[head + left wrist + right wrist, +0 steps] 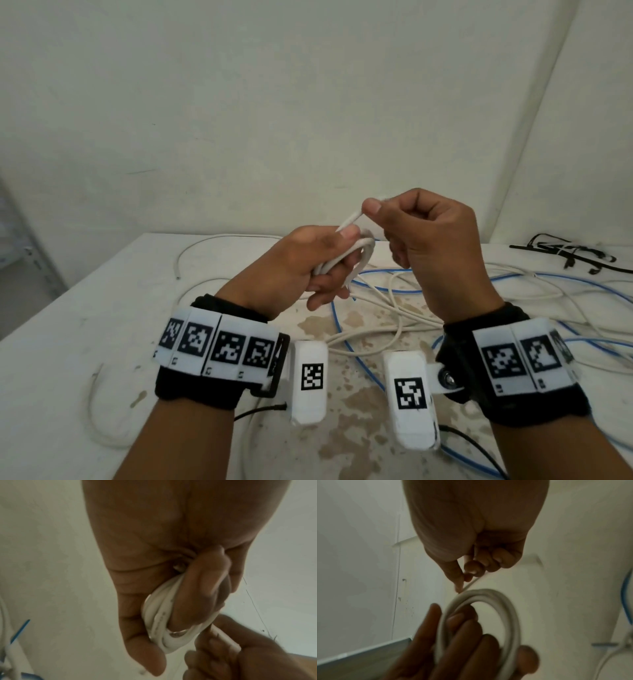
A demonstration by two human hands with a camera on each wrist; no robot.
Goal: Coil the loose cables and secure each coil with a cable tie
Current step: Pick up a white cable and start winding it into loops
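Note:
My left hand (322,263) grips a small coil of white cable (356,253), held above the table with the loops wrapped through its curled fingers. In the left wrist view the coil (164,628) bulges between thumb and fingers. My right hand (411,233) pinches the free end of the same white cable (349,221) between thumb and forefinger, just above the coil. The right wrist view shows the pinch on the thin strand (471,584) and the coil's loop (488,601) below it.
Loose white cable (394,308) and blue cable (376,287) lie tangled on the stained white table (85,325). A bundle of black cable ties (565,253) lies at the far right. White walls stand behind; a metal shelf (30,253) stands at the left.

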